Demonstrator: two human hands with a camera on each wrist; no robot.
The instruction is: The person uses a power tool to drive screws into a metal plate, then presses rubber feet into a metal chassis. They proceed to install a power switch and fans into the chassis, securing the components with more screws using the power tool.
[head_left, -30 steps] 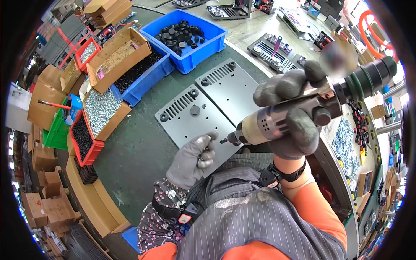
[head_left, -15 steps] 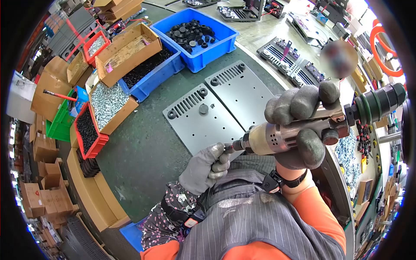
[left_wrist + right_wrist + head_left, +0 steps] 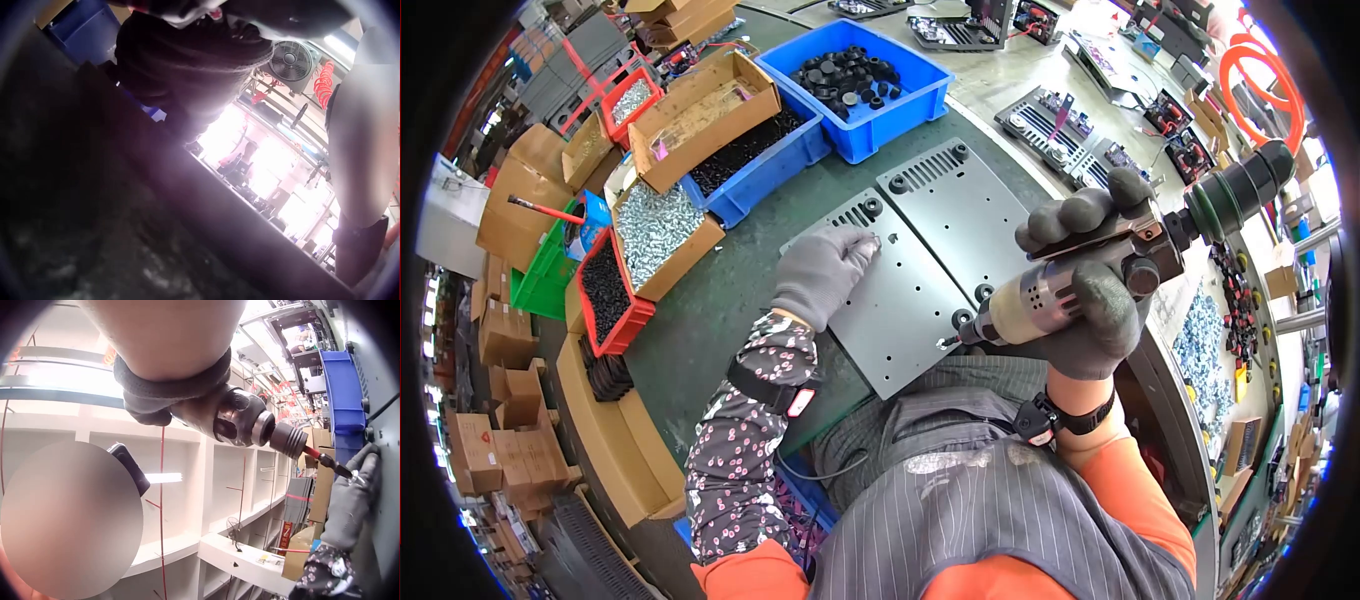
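My gloved right hand (image 3: pixel 1090 285) grips a power screwdriver (image 3: pixel 1025 305), its bit angled down-left over the near plate. A silvery screw (image 3: pixel 947 343) sits on the bit's tip; the right wrist view also shows this screw (image 3: pixel 357 479). My gloved left hand (image 3: pixel 825 272) reaches over the left grey metal plate (image 3: pixel 890 320), its thumb and fingertips bunched on the surface near the slots. They cover the spot of a loose round black foot, so I cannot tell whether they pinch it. Black rubber feet (image 3: pixel 962 318) stand at plate corners. A second slotted plate (image 3: pixel 960 215) lies alongside.
A blue bin (image 3: pixel 855 130) of black rubber feet stands behind the plates. Leftward are a cardboard box of silvery screws (image 3: pixel 658 235), a red bin of small black parts (image 3: pixel 605 290) and a blue bin (image 3: pixel 745 190) of black pieces. Partly built assemblies (image 3: pixel 1060 135) lie at the back right.
My left hand was at the screwdriver's bit half a second ago; it has moved up and left onto the plate. The screw now shows on the bit. The right hand keeps its grip.
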